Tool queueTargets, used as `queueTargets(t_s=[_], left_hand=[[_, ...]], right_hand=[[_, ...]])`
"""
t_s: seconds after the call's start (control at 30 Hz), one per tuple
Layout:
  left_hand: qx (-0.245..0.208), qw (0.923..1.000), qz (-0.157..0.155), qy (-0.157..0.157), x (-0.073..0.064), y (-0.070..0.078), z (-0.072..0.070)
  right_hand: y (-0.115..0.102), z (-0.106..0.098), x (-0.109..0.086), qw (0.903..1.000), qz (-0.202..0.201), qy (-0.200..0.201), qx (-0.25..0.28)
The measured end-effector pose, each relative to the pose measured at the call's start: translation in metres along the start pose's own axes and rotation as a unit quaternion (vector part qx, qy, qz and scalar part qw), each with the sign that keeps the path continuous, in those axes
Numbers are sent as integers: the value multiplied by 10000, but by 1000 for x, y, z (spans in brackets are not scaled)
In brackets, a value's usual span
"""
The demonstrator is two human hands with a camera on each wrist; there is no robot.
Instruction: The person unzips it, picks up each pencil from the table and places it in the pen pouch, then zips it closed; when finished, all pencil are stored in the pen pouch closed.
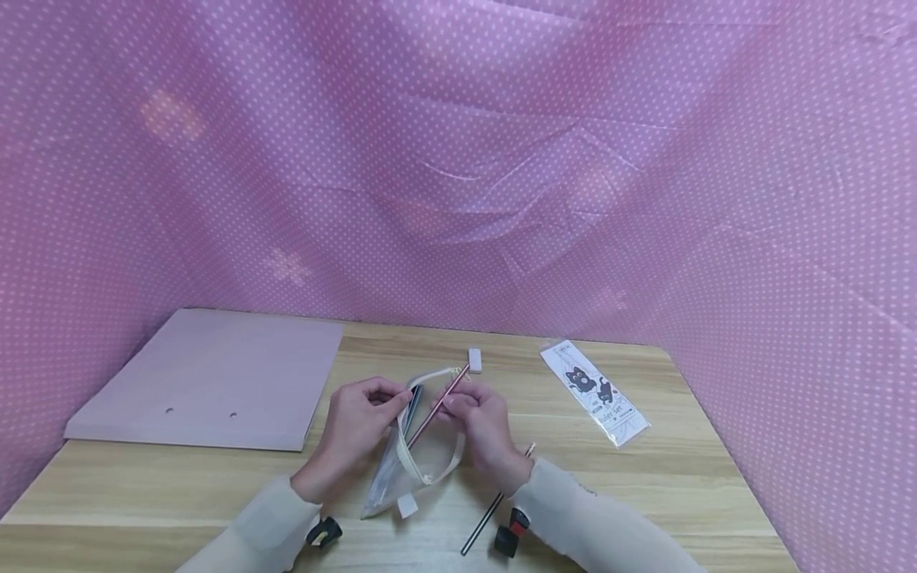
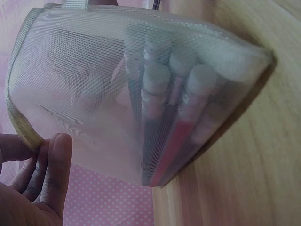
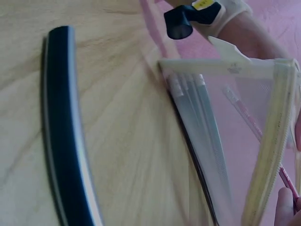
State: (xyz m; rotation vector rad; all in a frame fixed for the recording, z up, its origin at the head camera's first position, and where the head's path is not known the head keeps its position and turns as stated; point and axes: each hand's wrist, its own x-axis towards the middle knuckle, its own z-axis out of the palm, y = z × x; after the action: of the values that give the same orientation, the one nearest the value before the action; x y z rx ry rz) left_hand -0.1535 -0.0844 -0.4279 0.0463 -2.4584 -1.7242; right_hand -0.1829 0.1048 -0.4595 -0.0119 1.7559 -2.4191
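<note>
A see-through mesh pencil pouch [image 1: 387, 476] with a cream zipper edge [image 3: 272, 141] gapes between both hands. The left hand [image 1: 358, 420] pinches its rim between thumb and fingers. In the right hand [image 1: 487, 426] is a shiny pinkish-red pencil [image 1: 438, 407], gripped near its upper part, its lower end inside the pouch mouth. Several pencils [image 2: 155, 106] with white eraser ends lie together in the pouch, seen through the mesh in the left wrist view. A dark pencil [image 1: 483, 522] lies on the table under the right wrist.
Beyond the hands lies a small white eraser [image 1: 476, 360]. A packaged ruler set [image 1: 596, 394] with black cat drawings is at the right. On the left rests a large pale flat folder [image 1: 215, 374] with two holes. Pink dotted cloth [image 1: 458, 159] encloses the wooden table [image 1: 179, 501].
</note>
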Motion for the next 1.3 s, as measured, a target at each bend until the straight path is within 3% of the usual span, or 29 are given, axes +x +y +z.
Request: queueTargets(t_s=[0.77,1.13,1.3], left_hand=[[96,9999,110,19,1,-3,2],[-8,10000,69,-36,0,-2,1],[-110,9999,73,-38,2,-2,-1]], right_hand=[[11,6,2,9943,578,-400,-805],[5,11,7,9764,570,-607,-1994],[0,12,5,9766,515,-606,-1997]])
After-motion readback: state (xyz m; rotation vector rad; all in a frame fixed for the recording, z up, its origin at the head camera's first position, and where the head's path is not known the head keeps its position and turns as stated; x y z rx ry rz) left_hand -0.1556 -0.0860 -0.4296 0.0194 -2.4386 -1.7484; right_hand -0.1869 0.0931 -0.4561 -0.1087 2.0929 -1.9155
